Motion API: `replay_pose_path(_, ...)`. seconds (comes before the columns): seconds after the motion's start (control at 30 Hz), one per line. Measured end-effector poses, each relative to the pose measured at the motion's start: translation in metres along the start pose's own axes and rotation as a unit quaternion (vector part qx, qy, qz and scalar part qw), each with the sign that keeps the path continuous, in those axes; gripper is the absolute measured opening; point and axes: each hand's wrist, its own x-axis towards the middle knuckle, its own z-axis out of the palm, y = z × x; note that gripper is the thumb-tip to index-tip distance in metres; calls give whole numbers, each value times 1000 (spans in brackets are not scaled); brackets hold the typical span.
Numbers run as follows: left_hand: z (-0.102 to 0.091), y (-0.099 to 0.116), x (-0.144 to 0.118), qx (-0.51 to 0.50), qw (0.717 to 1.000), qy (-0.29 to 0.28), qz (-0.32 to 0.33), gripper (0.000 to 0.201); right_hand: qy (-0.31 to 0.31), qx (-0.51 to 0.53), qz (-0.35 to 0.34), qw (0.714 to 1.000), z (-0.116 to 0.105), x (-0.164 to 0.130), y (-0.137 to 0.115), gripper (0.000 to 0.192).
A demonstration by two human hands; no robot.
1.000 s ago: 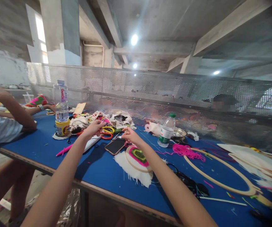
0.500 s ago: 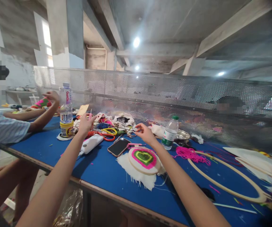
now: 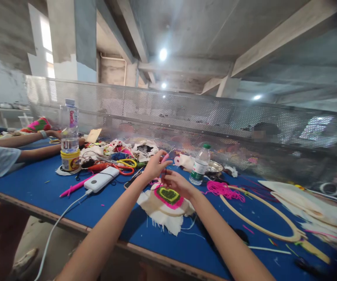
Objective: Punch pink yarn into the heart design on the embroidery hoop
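Note:
My left hand point(image 3: 154, 167) is closed around a pink-handled punch needle point(image 3: 165, 158), its thin metal tip pointing up. Close beside it, my right hand point(image 3: 180, 185) has its fingers pinched on a dark strand of yarn point(image 3: 163, 178) that hangs between the hands. Both hands are above an embroidery hoop holding white cloth point(image 3: 164, 216) with frayed edges. A looped heart pattern point(image 3: 170, 196) in green, yellow and pink fills the middle of the cloth, partly covered by my right hand. A phone point(image 3: 131, 182) lies mostly hidden behind my left forearm.
A power bank point(image 3: 101, 179) with a white cable, scissors point(image 3: 125, 166) and tangled yarn scraps lie left. Water bottles point(image 3: 200, 166) point(image 3: 70, 128) stand on both sides. Pink yarn point(image 3: 225, 191) and a wooden hoop point(image 3: 262, 230) are right. A co-worker's arms point(image 3: 39, 150) reach in at far left.
My left hand has moved right with the punch needle, from the yarn pile to beside my right hand. The dark strand, stretched between them before, is now slack. The view has turned slightly right.

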Motion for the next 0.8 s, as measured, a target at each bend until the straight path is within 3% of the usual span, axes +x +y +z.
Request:
replay_pose_path(0.17,11,-40,-12,-45,995,-9,-89,26,63,-54,13,996,-25,-16,13,28)
replay_pose_path(0.33,2,-61,-19,140,987,-36,-68,23,126,-194,-43,972,-42,-13,26,24)
replay_pose_path(0.4,-4,-60,-19,241,968,-34,-60,23,146,-262,-57,952,-47,-13,29,19)
replay_pose_path(0.5,-12,-60,-19,361,926,-12,-109,27,188,-336,-78,920,-54,-16,28,13)
replay_pose_path(0.67,-18,-64,-24,478,855,-40,-199,30,277,-305,-84,907,-63,-17,19,14)
replay_pose_path(0.8,-21,-69,-27,543,811,-73,-206,29,294,-331,-100,891,-63,-15,19,13)
